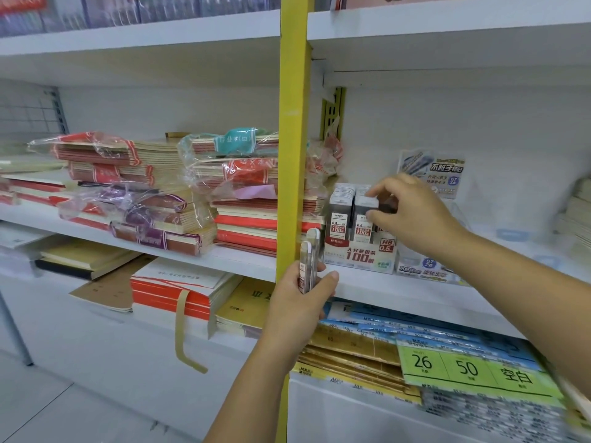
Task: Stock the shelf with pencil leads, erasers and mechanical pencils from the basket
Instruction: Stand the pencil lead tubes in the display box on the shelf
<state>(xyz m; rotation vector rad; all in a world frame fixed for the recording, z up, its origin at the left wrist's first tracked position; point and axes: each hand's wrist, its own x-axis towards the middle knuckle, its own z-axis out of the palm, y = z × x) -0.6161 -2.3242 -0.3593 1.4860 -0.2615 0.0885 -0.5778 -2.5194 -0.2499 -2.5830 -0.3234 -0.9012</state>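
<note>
A display box of pencil leads [358, 255], red and white with "100" on its front, stands on the middle shelf just right of the yellow post. Rows of upright lead cases [343, 203] fill it. My right hand [412, 215] pinches the top of one lead case [367, 204] at the box's right side, thumb below and fingers above. My left hand [300, 302] is lower, in front of the shelf edge, gripping a few slim lead cases [308, 260] upright. The basket is out of view.
A yellow upright post [292, 155] divides the shelving. Wrapped notebook stacks [134, 187] fill the left bay. A second lead display [428, 266] with a blue card stands right of the box. Paper packs and a green price label [467, 369] lie on the shelf below.
</note>
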